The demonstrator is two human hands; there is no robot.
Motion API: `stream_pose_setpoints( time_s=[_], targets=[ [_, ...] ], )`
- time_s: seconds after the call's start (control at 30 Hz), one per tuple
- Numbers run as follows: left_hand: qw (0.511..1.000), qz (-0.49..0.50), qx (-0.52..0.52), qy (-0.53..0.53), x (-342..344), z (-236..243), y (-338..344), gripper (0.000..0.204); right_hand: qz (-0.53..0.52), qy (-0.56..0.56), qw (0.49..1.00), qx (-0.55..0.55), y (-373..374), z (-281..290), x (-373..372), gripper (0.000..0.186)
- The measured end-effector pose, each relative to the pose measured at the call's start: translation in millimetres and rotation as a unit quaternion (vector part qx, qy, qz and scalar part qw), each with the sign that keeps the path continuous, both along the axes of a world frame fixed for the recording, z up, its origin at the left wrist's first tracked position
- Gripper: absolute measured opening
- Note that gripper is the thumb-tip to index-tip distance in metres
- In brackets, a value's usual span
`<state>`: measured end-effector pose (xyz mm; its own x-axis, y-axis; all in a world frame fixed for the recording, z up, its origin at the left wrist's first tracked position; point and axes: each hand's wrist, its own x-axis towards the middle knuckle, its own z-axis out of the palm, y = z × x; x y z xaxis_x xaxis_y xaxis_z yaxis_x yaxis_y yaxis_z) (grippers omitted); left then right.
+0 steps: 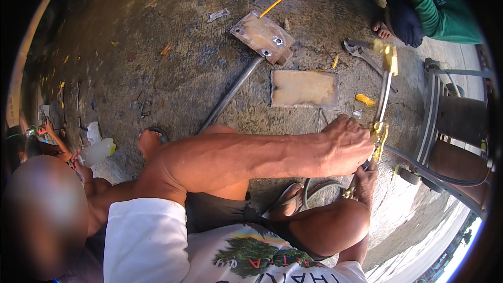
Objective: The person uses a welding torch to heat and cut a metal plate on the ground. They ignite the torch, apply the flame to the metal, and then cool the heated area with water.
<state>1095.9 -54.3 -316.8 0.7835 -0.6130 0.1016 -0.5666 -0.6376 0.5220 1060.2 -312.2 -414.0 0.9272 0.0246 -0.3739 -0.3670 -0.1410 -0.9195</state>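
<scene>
over the rough grey concrete floor (pixel 204 99), at the person's right, the long yellow-brass and silvery-metal gas torch (pixel 385 91) should feel stiff and top-heavy, best held low. the right hand (pixel 362 182) wraps its lower end; the left hand (pixel 348 144) curls against the brass valve body (pixel 379 130), its fingertips hidden, so how closed cannot be told.

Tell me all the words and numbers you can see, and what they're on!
White shirt: red letters by a green picture, and bigger dark letters; I won't copy printed words here.
Green shirt on the other person: pale letters, too small to read.
Torch at the left hand: no letters I can make out.
Flat metal plate: no words or numbers I can make out.
</scene>
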Motion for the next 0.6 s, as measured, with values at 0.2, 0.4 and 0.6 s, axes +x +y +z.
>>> stream_pose_setpoints(
  time_s=[0.2, 0.4, 0.6],
  targets=[
    [0.992, 0.013, 0.032, 0.120, -8.7, 13.6, -1.1, 0.015, 0.116, -0.081, 0.990, -0.019, 36.9, 62.3, 57.2, 0.039],
    [0.988, 0.007, -0.058, 0.140, -20.0, -8.7, -8.7, 0.020, 0.223, -0.137, 0.957, 0.121, 66.2, 103.6, 72.4, 0.054],
    [0.926, 0.061, -0.296, 0.226, -36.5, -3.9, -26.1, 0.034, 0.190, -0.055, 0.961, 0.194, 111.9, 175.9, 81.3, 0.082]
  ],
)
